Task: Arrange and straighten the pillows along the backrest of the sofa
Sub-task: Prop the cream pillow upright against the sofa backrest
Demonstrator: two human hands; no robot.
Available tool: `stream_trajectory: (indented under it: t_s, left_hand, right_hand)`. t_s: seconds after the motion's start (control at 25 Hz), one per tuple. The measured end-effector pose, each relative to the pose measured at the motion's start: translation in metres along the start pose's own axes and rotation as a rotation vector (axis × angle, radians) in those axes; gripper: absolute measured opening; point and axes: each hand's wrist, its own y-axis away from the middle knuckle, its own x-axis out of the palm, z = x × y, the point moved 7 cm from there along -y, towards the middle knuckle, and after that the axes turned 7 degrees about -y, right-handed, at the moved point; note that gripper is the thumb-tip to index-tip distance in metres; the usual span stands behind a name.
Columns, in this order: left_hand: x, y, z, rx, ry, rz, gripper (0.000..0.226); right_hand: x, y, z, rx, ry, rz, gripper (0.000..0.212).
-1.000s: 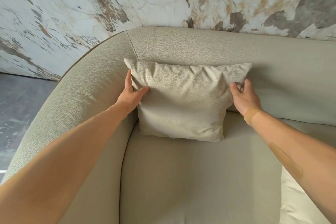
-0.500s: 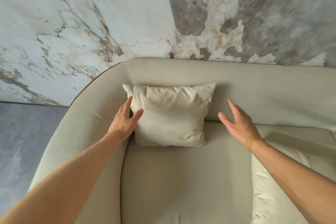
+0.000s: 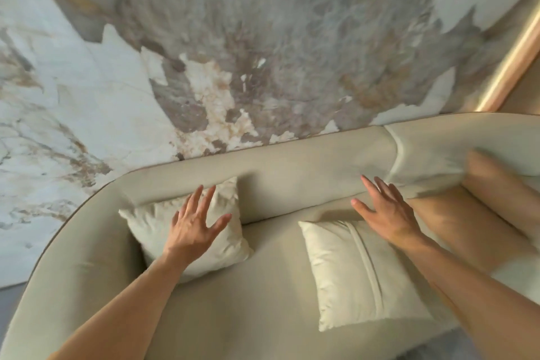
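Here, left hand (image 3: 194,228) and right hand (image 3: 385,210) spread, grip empty; left hides part of corner pillow (image 3: 152,225); frame blurred.

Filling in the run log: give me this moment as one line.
left hand: open, over beige pillow at backrest | right hand: open, above cream pillow flat on seat | holding: nothing

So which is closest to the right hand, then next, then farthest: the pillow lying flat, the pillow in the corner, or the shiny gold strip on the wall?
From the right hand:
1. Flat pillow, just below it on the seat.
2. Corner pillow, left, behind the left hand.
3. Gold strip, far upper right on the wall.
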Motion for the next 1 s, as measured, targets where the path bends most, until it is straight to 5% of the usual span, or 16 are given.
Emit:
stream_trajectory:
  t_s: [0.52,1.0]
  left_hand:
    - [0.06,0.064,-0.252,-0.031,0.151,0.01,0.084]
    - [0.136,0.068,-0.284,-0.097,0.005,0.162,0.086]
  right_hand:
    - [-0.136,0.081,-0.263,0.101,-0.024,-0.062,0.065]
    - [-0.086,0.072,-0.357,0.16,-0.102,0.174,0.074]
